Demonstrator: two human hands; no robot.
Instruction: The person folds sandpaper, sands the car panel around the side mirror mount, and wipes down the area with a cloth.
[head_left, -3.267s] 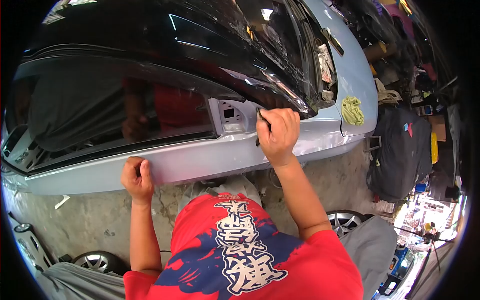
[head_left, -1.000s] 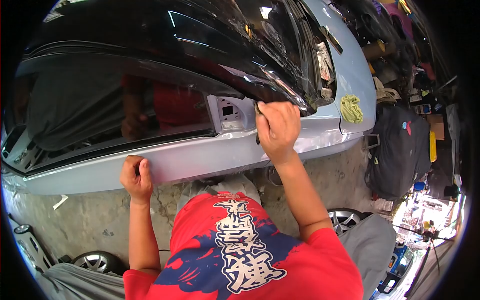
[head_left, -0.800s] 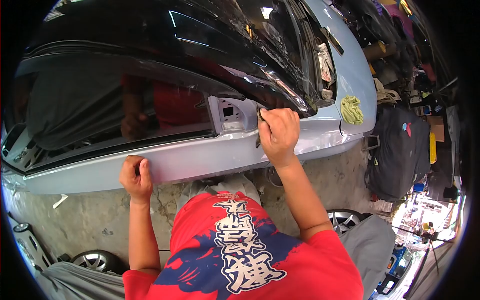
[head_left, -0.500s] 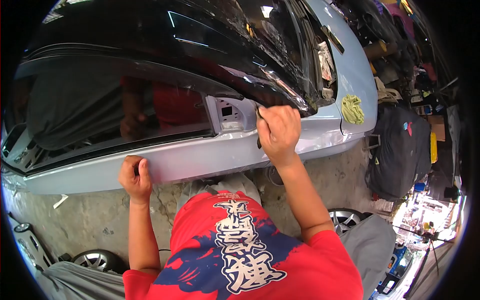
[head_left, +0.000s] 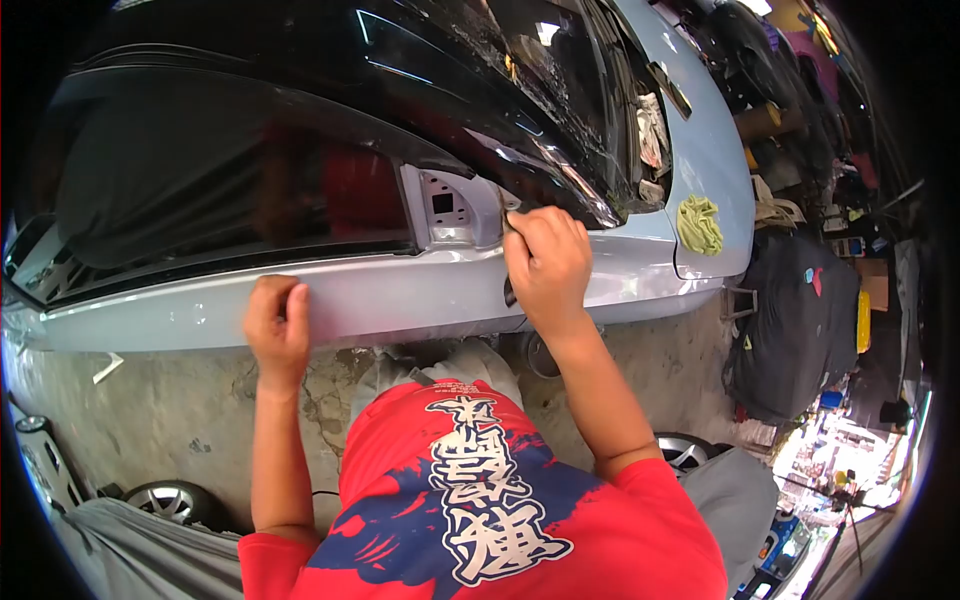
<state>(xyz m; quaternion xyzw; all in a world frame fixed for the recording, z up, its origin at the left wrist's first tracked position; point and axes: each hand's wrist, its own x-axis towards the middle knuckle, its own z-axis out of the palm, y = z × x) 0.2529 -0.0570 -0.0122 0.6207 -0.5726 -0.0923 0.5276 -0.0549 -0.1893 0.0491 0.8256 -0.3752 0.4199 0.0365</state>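
Observation:
A silver-blue car door (head_left: pixel 400 295) lies in front of me, with a dark side window (head_left: pixel 200 185) above its panel. My right hand (head_left: pixel 550 265) is closed in a pinch at the door's front edge, just beside the bare mirror mount (head_left: pixel 444 204). Something dark shows at its fingertips, too small to make out. My left hand (head_left: pixel 278 325) rests at the door panel under the window line, fingers curled in and thumb raised. Whatever the left fingers might hold is hidden.
A green cloth (head_left: pixel 700 224) lies on the front fender. Crumpled paper (head_left: pixel 652 135) sits by the windshield base. To the right stands a dark covered object (head_left: pixel 790 325). Wheels (head_left: pixel 175 500) and grey covers are behind me on the concrete floor (head_left: pixel 200 415).
The view has shifted, so the car sits slightly higher and further left. My right fingertips have moved a little down along the door's front edge. My left hand stays beside the panel.

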